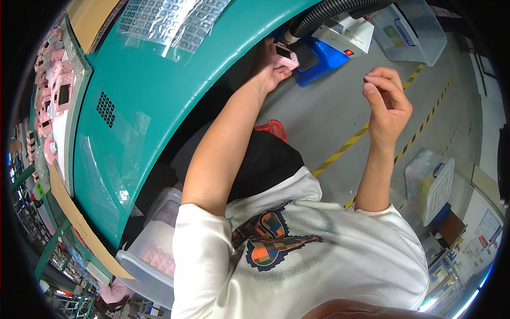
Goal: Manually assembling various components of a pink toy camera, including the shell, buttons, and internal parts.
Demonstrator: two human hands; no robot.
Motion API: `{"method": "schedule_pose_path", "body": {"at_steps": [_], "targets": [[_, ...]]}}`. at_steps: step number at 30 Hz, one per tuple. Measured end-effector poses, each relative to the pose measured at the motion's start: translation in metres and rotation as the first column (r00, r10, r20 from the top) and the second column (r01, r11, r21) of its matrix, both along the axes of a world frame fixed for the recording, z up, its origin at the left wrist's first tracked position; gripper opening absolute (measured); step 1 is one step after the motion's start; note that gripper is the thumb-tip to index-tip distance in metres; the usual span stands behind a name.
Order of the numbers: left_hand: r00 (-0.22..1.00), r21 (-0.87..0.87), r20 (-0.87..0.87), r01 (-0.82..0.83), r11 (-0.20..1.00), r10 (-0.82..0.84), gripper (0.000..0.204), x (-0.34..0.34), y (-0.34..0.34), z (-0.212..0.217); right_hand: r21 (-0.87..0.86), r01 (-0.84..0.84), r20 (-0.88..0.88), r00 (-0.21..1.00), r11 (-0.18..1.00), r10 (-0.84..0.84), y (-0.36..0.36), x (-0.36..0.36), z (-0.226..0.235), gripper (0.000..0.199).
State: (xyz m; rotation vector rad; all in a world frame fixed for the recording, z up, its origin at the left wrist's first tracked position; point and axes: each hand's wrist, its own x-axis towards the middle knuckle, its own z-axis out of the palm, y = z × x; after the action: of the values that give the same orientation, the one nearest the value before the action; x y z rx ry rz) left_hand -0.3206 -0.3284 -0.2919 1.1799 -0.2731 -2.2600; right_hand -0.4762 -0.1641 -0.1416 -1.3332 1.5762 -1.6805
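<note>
My left hand [267,76] reaches out past the bench edge, closed around a small pink toy camera [285,59]. The toy camera's dark screen faces up, and it sits close to the mouth of a black ribbed hose [324,16]. Off to the right, my right hand [390,109] is raised over the floor with thumb and fingertips pinched together. A tiny dark bit shows at those fingertips, too small to name.
The green bench mat [175,90] carries a sheet of small dark stickers [164,21] and a black sticker patch [105,109]. More pink toy cameras [64,95] lie at far left. Beyond my left hand stand a white machine [350,37] and a blue stand [319,64]. Plastic bins [143,271] surround me.
</note>
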Motion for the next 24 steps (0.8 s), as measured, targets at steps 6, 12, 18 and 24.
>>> {"method": "schedule_pose_path", "body": {"at_steps": [6,12,18,24], "targets": [[0.995,-0.009,-0.100,-0.029,1.000,0.028,0.051,-0.001,-0.003,-0.009,0.003,0.003,0.002,1.000,1.000,-0.003,-0.001,0.001,0.000,0.014],[0.999,-0.055,-0.053,-0.002,0.998,-0.001,0.050,0.000,0.000,0.003,0.007,-0.001,-0.015,1.000,1.000,0.001,-0.002,0.005,0.000,0.015],[0.988,-0.016,-0.151,-0.045,0.999,0.042,0.052,0.027,0.030,0.028,-0.002,-0.016,-0.029,0.999,1.000,0.016,-0.004,0.017,0.003,0.015],[0.918,0.012,-0.392,-0.054,0.998,0.054,0.059,0.116,0.108,0.118,-0.092,-0.173,-0.099,0.982,0.981,0.164,-0.017,0.043,0.026,0.016]]}}
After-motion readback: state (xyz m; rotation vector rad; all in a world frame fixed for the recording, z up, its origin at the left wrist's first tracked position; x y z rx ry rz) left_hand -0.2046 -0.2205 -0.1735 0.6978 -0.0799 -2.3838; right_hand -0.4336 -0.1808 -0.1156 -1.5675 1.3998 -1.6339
